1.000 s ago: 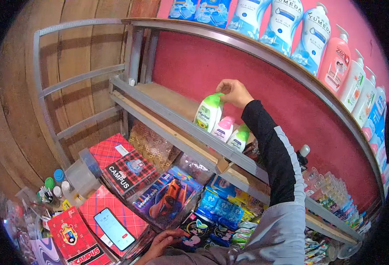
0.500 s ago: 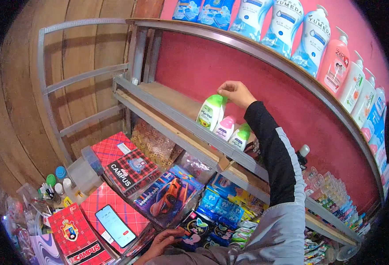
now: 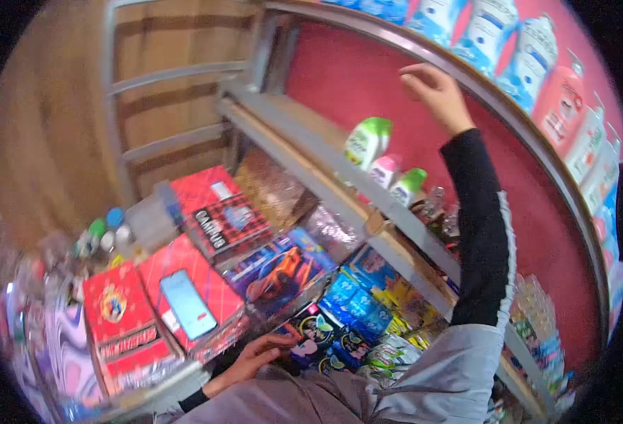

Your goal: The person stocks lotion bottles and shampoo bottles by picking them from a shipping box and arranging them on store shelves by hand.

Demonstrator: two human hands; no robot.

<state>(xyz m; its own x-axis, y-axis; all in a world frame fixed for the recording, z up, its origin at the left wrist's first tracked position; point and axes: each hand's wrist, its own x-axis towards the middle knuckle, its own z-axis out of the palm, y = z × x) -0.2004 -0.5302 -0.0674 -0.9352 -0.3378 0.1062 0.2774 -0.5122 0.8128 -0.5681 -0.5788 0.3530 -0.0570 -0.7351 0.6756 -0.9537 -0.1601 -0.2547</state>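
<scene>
My right hand point(image 3: 438, 95) is raised in front of the pink wall, under the top shelf. Its fingers are loosely bent, with nothing visible in them. Below and left of it, a larger white bottle with a green cap point(image 3: 368, 143) stands on the middle shelf. Beside that bottle are a pink-capped bottle point(image 3: 384, 171) and a smaller green-capped bottle point(image 3: 408, 185). My left hand point(image 3: 260, 355) rests low down with its fingers stretched out, at the edge of some dark packets point(image 3: 318, 328). The picture is slightly smeared by motion.
Tall pump bottles point(image 3: 562, 99) line the upper shelf point(image 3: 424, 49). Red plaid notebooks point(image 3: 124, 318) lie at lower left, with a phone point(image 3: 187, 304) on one pile. Blue packets point(image 3: 354, 304) lie under the shelf's metal rail point(image 3: 311, 138). Small bottles point(image 3: 537, 325) crowd the right.
My right hand has come off the larger green-capped bottle and moved up and right. The view has shifted, so the shelves sit higher and further right. My left hand stays by the packets.
</scene>
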